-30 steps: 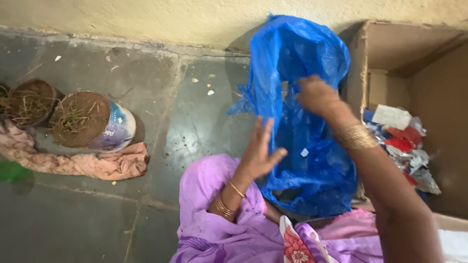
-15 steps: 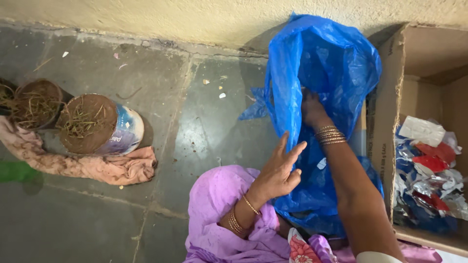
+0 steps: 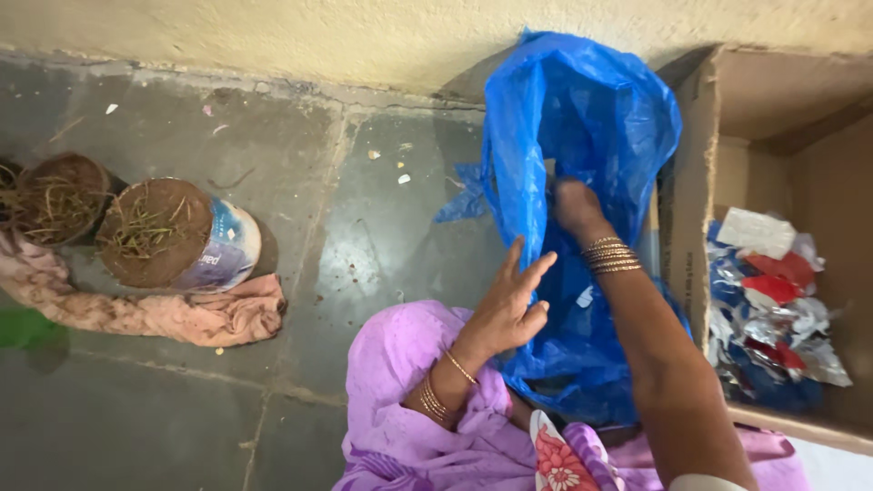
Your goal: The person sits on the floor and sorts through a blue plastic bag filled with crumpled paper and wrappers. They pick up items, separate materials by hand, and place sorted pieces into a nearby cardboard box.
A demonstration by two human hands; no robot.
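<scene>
Nearest us, purple cloth [image 3: 409,382] drapes over the lap, soft and creased, with a red-flowered patch cut off at the bottom edge. Our left hand [image 3: 509,309], bangles at the wrist, lies flat against the near-left side of the blue plastic bag [image 3: 582,118], fingers spread and straight, gripping nothing. Our right hand [image 3: 575,205] is pushed into the bag's mouth; its fingers are hidden in the folds, so we cannot tell whether they grasp anything. The bag is thin, glossy and crumpled, standing tall against the far wall, just left of the cardboard box [image 3: 687,182]. Its contents are out of sight.

The box is open, its right side cut off by the frame; inside lies a heap of shiny wrappers [image 3: 768,309], silver, red, blue and white, too jumbled to sort.

Further left on the grey stone floor [image 3: 364,236], well apart from the bag, two round pots of dry soil and straw [image 3: 150,232] sit on a dirty pink rag [image 3: 182,314]; the leftmost pot is partly cropped.
</scene>
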